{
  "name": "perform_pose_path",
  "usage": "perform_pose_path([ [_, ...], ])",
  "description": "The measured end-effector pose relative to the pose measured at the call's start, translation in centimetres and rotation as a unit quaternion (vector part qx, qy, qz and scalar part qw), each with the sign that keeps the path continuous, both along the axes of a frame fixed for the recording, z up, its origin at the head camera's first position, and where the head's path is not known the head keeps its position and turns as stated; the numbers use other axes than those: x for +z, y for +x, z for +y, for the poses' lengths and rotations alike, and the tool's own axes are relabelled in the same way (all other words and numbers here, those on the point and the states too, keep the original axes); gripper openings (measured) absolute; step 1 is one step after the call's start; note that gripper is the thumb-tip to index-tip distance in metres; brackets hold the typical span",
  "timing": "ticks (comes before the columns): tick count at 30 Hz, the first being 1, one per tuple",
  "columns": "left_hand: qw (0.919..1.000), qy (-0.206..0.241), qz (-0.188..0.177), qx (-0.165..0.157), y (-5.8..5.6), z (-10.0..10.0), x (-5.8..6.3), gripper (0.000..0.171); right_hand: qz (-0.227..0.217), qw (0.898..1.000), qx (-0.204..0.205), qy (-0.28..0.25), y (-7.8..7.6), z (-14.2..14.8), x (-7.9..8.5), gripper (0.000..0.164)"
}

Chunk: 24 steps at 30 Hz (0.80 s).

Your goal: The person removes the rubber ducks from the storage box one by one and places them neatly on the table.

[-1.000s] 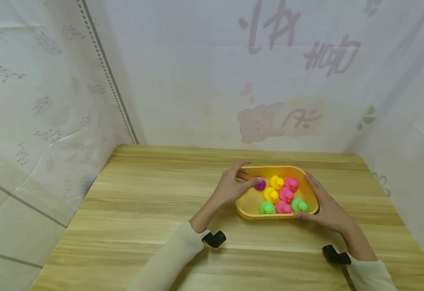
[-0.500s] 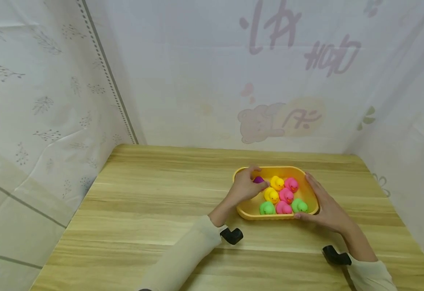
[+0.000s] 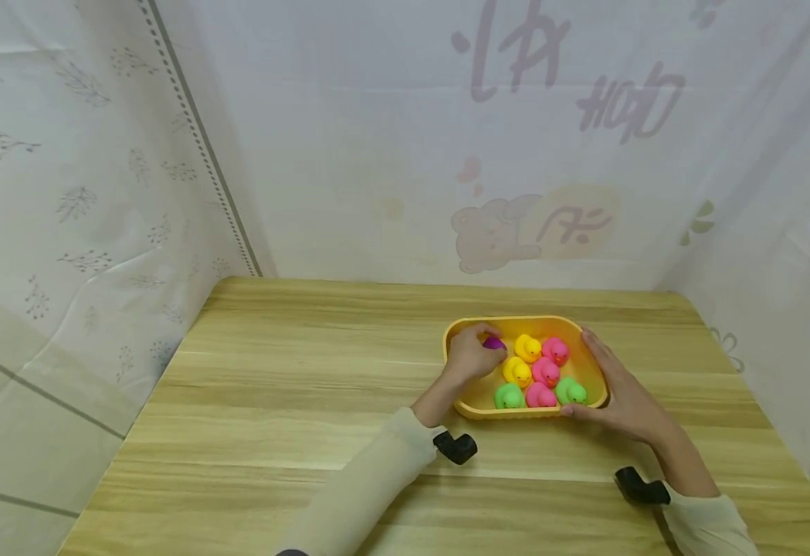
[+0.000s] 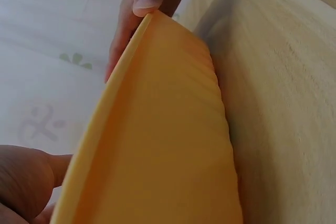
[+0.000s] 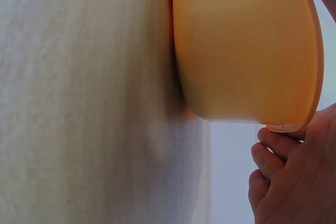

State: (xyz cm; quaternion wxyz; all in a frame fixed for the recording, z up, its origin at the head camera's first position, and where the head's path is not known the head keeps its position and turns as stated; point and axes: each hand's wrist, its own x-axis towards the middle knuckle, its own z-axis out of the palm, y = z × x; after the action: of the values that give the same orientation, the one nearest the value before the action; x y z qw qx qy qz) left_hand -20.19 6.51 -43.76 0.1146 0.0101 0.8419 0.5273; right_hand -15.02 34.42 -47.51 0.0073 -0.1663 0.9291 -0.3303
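On streaked wood point(image 3: 307, 347) I see left hand point(image 3: 471, 357) pinching purple toy point(image 3: 493, 344), right hand point(image 3: 628, 399) gripping tray point(image 3: 476, 395), wavy-based only in left-wrist view.

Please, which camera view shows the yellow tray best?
The head view shows the yellow tray best: most of its rim and the toy ducks inside are visible. Both wrist views show only its outer wall and rim.
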Motion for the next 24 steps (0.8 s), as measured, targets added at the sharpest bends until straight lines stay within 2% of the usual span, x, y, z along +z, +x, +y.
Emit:
perform_pose_path([
  [8,0.9992,-0.014,0.031,0.020,0.14,0.38,-0.57,0.023,0.009,1.000,0.004,-0.001,0.04,-0.15,0.17,0.127],
  [17,0.9979,-0.009,0.034,0.054,0.34,0.85,-0.74,0.020,0.011,1.000,0.004,0.004,0.14,-0.13,0.30,0.127],
  [24,0.9979,-0.004,0.035,0.054,0.52,0.64,-0.52,0.020,0.009,1.000,0.003,0.010,0.11,-0.09,0.05,0.127],
])
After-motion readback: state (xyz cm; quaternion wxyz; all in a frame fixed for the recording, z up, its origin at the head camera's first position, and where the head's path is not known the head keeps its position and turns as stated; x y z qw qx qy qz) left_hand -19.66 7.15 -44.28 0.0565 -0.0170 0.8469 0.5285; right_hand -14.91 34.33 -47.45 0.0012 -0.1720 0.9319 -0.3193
